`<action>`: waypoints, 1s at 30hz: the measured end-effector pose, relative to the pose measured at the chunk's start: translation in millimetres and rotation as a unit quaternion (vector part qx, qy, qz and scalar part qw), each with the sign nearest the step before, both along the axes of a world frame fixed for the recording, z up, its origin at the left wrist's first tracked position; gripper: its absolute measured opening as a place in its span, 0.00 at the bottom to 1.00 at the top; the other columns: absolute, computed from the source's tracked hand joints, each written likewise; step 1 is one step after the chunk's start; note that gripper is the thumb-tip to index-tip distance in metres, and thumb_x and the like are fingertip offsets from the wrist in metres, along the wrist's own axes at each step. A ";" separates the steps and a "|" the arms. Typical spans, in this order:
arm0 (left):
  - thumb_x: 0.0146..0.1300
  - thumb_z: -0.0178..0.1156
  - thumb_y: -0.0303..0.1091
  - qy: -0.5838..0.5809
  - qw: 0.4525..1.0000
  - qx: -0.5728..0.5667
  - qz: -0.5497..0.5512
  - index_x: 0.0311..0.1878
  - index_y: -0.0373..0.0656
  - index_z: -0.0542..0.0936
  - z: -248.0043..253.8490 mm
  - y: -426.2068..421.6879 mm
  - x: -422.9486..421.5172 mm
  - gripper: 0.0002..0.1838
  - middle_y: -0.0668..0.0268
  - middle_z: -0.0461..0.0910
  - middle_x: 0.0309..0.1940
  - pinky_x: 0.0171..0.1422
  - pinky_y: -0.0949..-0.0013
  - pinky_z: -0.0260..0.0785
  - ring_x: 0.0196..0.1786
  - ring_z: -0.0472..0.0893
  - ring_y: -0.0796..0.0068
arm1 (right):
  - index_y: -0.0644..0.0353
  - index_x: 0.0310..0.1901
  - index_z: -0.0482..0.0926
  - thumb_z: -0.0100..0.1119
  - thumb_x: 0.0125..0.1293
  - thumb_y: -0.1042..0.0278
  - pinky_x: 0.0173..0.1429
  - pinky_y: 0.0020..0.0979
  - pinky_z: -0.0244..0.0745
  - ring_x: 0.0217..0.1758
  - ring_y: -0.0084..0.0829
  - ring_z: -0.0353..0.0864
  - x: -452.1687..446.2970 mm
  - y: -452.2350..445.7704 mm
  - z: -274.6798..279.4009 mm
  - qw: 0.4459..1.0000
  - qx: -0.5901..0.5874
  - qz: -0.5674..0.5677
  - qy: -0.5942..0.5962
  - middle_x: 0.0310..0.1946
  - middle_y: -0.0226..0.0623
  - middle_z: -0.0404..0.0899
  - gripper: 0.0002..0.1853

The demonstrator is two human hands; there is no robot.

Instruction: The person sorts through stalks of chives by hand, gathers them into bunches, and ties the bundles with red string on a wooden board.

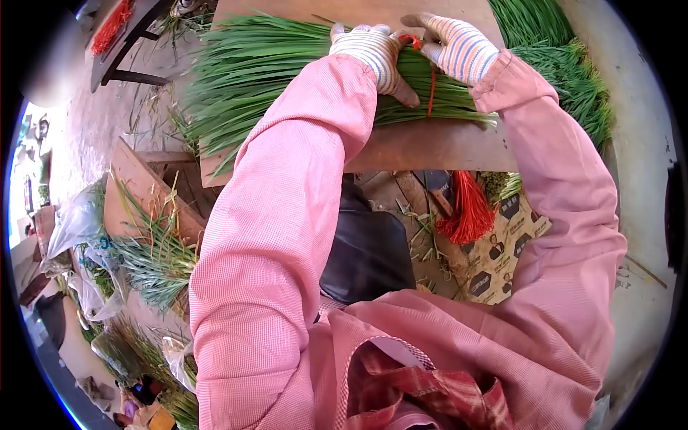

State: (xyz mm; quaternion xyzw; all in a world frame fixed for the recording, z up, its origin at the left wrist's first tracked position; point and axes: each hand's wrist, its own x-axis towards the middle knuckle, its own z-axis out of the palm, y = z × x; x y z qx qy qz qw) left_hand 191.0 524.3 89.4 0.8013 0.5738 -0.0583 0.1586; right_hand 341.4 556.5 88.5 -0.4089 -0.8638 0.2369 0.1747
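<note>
A thick bundle of garlic chives (276,75) lies across a brown board, its leaf tips fanned to the left and its cut ends at the right. A red string (431,93) runs around the bundle near those ends. My left hand (373,54), in a striped glove, grips the bundle from above just left of the string, with its thumb stretched along the near side. In a matching glove, my right hand (459,46) pinches the red string at the bundle's upper side. The exact hold of its fingertips is partly hidden.
More chives (559,86) are piled at the right. Below the board (444,147) hangs a tassel of red strings (469,211). Loose greens (161,261) and plastic bags (82,222) lie at the left. A small table (132,39) stands at the upper left.
</note>
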 end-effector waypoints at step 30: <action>0.21 0.71 0.58 -0.048 0.999 -0.006 0.005 0.60 0.53 0.60 24.8 -10.5 -6.6 0.55 0.62 0.65 0.54 0.65 0.46 0.41 0.61 0.61 0.62 | 0.63 0.33 0.76 0.55 0.55 0.74 0.35 0.29 0.69 0.28 0.34 0.73 1.7 -13.7 8.8 0.935 -0.278 -0.157 0.156 0.25 0.38 0.75 0.05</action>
